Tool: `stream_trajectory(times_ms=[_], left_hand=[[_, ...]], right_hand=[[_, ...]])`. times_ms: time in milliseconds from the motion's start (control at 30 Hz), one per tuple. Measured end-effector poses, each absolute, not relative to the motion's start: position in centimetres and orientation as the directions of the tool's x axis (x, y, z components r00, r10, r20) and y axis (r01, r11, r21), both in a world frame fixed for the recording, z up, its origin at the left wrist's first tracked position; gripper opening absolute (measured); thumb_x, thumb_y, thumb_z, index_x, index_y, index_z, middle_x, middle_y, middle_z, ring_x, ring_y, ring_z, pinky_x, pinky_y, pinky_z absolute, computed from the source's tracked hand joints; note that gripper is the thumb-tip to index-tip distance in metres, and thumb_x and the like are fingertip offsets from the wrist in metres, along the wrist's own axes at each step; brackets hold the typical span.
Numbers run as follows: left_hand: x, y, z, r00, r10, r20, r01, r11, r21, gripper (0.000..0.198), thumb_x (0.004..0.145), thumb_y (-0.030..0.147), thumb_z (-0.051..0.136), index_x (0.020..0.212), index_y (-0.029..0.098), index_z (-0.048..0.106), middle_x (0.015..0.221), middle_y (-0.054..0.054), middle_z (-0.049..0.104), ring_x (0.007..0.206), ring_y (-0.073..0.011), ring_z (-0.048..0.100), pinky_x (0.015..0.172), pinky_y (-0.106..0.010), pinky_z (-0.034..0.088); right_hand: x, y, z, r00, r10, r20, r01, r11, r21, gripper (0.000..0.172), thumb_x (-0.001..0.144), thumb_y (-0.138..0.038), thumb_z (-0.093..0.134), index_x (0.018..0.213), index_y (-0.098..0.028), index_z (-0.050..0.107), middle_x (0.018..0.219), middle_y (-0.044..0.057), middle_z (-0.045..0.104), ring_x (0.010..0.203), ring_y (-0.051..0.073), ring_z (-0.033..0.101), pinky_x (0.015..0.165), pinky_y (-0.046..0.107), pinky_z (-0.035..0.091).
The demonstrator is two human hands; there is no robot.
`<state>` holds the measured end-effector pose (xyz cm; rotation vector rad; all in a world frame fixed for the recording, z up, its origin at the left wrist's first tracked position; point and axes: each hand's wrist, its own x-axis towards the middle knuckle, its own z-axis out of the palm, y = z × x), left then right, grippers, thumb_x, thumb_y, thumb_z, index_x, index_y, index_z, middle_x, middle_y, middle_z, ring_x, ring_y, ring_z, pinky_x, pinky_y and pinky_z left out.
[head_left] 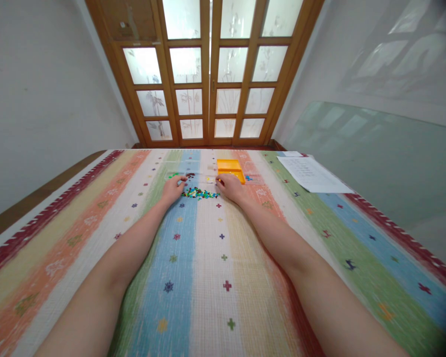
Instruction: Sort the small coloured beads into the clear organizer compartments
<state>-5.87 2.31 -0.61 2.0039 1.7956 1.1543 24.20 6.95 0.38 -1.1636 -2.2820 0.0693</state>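
A loose pile of small mixed-colour pieces, green, blue, yellow and dark, lies on the striped cloth between my hands. My left hand is at the pile's left end, its fingers curled in and the tips close together. At the right end, my right hand has thumb and fingers pinched beside the yellow-orange box. Anything in either pinch is too small to make out. Just beyond the hands, small sorted groups sit in clear trays: green pieces, dark red pieces, yellow pieces and blue pieces.
The opened yellow-orange box stands behind my right hand. Printed paper sheets lie at the far right of the table, near a glass panel leaning by the wall. Wooden glazed doors rise past the table's far edge.
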Motion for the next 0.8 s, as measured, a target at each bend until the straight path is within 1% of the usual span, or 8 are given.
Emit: stream_trajectory(times_ms=[67,133,267,400,500,567,700,800], left_hand=[[-6.3,2.3,-0.5,0.022,0.915,0.404,0.783,-0.267,0.563,0.024,0.088,0.025,0.061,0.104,0.022,0.079,0.104,-0.005,0.077,0.085,-0.0219,0.065,0.088,-0.036,0.052],[-6.7,2.4,-0.5,0.107,0.920,0.378,0.791,-0.309,0.528,0.020,0.087,0.027,0.063,0.099,0.022,0.079,0.101,-0.005,0.076,0.085,-0.0221,0.065,0.087,-0.035,0.051],[-7.5,2.5,-0.4,0.230,0.921,0.314,0.757,-0.372,0.537,0.020,0.086,0.030,0.066,0.098,0.022,0.079,0.097,-0.005,0.075,0.081,-0.0213,0.064,0.082,-0.034,0.051],[-7.6,2.4,-0.3,0.264,0.915,0.306,0.747,-0.395,0.535,0.019,0.085,0.033,0.069,0.097,0.022,0.080,0.096,-0.005,0.074,0.081,-0.0211,0.063,0.081,-0.034,0.051],[-7.4,2.5,-0.3,0.265,0.916,0.302,0.756,-0.391,0.525,0.016,0.085,0.034,0.070,0.089,0.022,0.079,0.092,-0.006,0.073,0.082,-0.0218,0.063,0.082,-0.035,0.051],[-7.4,2.6,-0.4,0.246,0.918,0.310,0.750,-0.383,0.540,0.015,0.085,0.034,0.069,0.088,0.022,0.078,0.091,-0.006,0.072,0.081,-0.0217,0.063,0.082,-0.035,0.051],[-7.7,2.9,-0.8,0.149,0.925,0.350,0.703,-0.348,0.620,0.019,0.089,0.037,0.063,0.092,0.022,0.074,0.092,-0.004,0.073,0.079,-0.0198,0.062,0.079,-0.033,0.050],[-8.2,3.4,-1.1,0.014,0.931,0.365,0.643,-0.288,0.709,0.021,0.091,0.038,0.059,0.095,0.021,0.071,0.084,-0.002,0.069,0.073,-0.0178,0.061,0.072,-0.030,0.049]], right_hand=[[24.2,7.0,0.4,-0.460,0.755,0.468,0.729,0.622,-0.287,0.020,0.102,-0.027,0.057,0.107,-0.020,0.075,0.106,0.009,0.075,0.099,0.024,0.065,0.091,0.033,0.044],[24.2,7.0,0.4,-0.462,0.748,0.476,0.725,0.628,-0.283,0.020,0.102,-0.027,0.057,0.106,-0.020,0.075,0.106,0.009,0.075,0.099,0.024,0.065,0.091,0.032,0.044],[24.3,7.0,0.4,-0.463,0.752,0.470,0.723,0.627,-0.290,0.019,0.102,-0.027,0.057,0.107,-0.020,0.075,0.106,0.009,0.075,0.099,0.024,0.065,0.091,0.033,0.044],[24.3,6.9,0.5,-0.460,0.754,0.469,0.724,0.625,-0.294,0.019,0.102,-0.027,0.058,0.107,-0.020,0.075,0.105,0.008,0.075,0.098,0.024,0.065,0.091,0.033,0.045],[24.3,6.9,0.5,-0.464,0.752,0.468,0.725,0.626,-0.288,0.019,0.102,-0.027,0.057,0.107,-0.021,0.075,0.105,0.008,0.075,0.098,0.024,0.065,0.090,0.032,0.045],[24.2,6.9,0.5,-0.466,0.749,0.471,0.724,0.628,-0.284,0.019,0.102,-0.027,0.057,0.106,-0.021,0.075,0.105,0.008,0.075,0.098,0.024,0.065,0.090,0.032,0.045],[24.2,6.8,0.6,-0.475,0.739,0.478,0.717,0.640,-0.278,0.020,0.102,-0.027,0.057,0.106,-0.021,0.075,0.106,0.008,0.075,0.098,0.024,0.065,0.089,0.032,0.045],[24.3,6.8,0.6,-0.471,0.751,0.463,0.724,0.629,-0.282,0.020,0.102,-0.027,0.057,0.107,-0.021,0.075,0.106,0.008,0.075,0.099,0.024,0.065,0.090,0.032,0.044]])
